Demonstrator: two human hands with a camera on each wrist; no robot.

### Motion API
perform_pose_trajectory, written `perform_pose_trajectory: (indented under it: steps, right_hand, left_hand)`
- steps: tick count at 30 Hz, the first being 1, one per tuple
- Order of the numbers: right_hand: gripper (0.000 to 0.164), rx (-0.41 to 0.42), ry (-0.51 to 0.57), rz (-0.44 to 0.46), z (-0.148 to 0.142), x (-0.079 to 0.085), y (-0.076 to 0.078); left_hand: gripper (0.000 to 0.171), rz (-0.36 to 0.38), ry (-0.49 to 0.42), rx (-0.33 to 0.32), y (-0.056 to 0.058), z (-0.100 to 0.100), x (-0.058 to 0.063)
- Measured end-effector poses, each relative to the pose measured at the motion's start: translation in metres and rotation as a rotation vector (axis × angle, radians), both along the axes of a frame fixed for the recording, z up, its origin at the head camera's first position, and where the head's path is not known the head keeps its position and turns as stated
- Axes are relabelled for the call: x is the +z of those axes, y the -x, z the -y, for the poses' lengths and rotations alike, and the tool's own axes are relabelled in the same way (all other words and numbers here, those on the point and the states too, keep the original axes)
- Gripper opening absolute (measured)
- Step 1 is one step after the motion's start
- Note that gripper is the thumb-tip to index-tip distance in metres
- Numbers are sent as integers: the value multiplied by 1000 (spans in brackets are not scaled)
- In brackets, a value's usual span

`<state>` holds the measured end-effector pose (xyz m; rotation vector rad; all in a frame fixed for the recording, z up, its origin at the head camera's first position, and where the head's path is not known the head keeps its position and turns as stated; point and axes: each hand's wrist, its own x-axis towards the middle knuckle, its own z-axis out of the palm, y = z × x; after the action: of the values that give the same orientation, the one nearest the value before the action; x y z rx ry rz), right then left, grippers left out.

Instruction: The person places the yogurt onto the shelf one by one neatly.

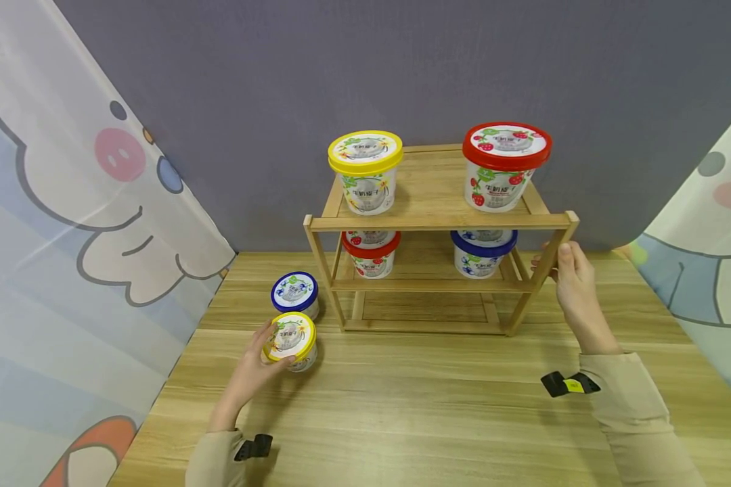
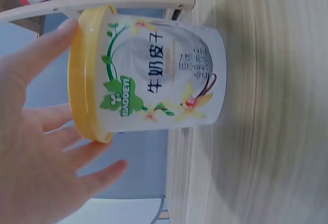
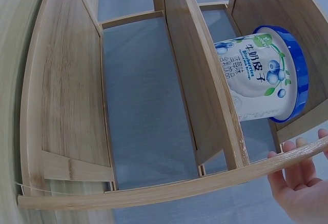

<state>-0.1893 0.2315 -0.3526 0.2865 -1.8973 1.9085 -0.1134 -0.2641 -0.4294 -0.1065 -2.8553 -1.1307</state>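
Note:
My left hand (image 1: 251,373) holds a yellow-lidded tub (image 1: 289,336) by its lid, thumb on one side and fingers on the other. In the left wrist view the white tub (image 2: 164,75) shows vanilla flowers on its side, its base at the wooden tabletop. Right behind it stands a blue-lidded tub (image 1: 294,292). Over on the right, my right hand (image 1: 575,279) grips the side post of a wooden shelf rack (image 1: 438,222). The right wrist view shows those fingers curled round the post (image 3: 195,185), near a blueberry tub (image 3: 256,75) on the middle shelf.
On the rack's top shelf are another yellow-lidded tub (image 1: 367,172) at left and a red-lidded tub (image 1: 504,166) at right. The middle shelf bears a second red-lidded tub (image 1: 371,256). Cartoon-printed curtains (image 1: 85,203) flank the table, with a grey wall (image 1: 268,101) behind.

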Motion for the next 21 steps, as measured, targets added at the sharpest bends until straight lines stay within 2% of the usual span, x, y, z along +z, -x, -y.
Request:
perform_pose_trajectory:
  steps: [10, 21]
  right_hand:
    - [25, 0, -2, -11, 0, 0, 0]
    - [26, 11, 29, -29, 0, -1, 2]
  left_hand:
    - [82, 52, 12, -8, 2, 2, -1]
    - [84, 55, 45, 39, 0, -5, -1]
